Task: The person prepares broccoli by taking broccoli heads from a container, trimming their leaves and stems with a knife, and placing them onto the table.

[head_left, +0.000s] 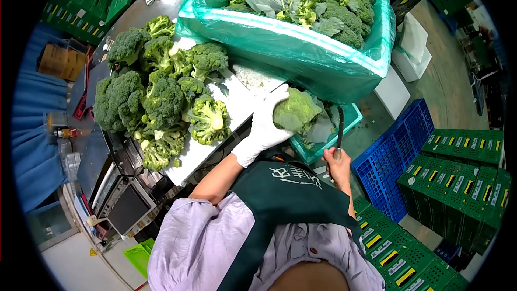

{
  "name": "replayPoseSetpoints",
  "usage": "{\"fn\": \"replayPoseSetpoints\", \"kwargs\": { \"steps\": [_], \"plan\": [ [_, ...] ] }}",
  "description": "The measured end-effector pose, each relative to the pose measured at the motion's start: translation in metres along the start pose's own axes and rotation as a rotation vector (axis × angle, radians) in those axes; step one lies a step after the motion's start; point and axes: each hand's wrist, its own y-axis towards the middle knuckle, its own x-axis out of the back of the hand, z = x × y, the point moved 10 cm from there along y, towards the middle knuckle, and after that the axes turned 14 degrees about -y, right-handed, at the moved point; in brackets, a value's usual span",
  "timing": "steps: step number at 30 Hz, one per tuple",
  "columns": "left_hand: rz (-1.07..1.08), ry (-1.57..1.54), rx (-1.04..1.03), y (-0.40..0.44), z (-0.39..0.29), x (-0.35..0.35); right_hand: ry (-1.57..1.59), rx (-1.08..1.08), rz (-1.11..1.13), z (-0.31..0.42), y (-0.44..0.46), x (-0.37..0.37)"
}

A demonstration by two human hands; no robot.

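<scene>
Left hand (265, 129), in a white glove, is spread around a pale green broccoli head (296, 110), gripping it from its left side. The head is held in front of the apron (285, 196), above a small green tub (353, 121) containing leaves and trimmings. Right hand (338, 168), bare, is closed around the handle of a knife (340, 129); the blade points away from the body, to the right of the held head and apart from it.

To the left, a pile of broccoli (156, 97) lies on and around a white board (188, 164), some pieces with cut stems showing. Beyond the hands stands a large bin (285, 37) lined with green film, with further broccoli heads (344, 19) inside, mostly on its right, and loose leaves and clear plastic among them.

To the right, a blue plastic pallet (393, 156) stands tilted on edge beside stacked green crates (458, 183). Whether the blade carries residue cannot be told at this size
</scene>
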Motion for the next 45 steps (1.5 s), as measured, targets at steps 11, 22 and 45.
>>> {"fn": "replayPoseSetpoints", "kwargs": {
  "steps": [11,22,45],
  "plan": [
    [0.351,0.390,-0.787,-0.075,-0.060,-0.047,0.982,0.047,0.538,0.056,0.027,-0.050],
    [0.235,0.477,-1.008,-0.071,-0.078,-0.033,1.002,0.376,0.766,0.123,0.020,-0.051],
    [-0.728,0.193,-0.025,0.040,-0.097,0.304,0.323,0.160,0.677,0.136,0.034,-0.107]
  ]
}}
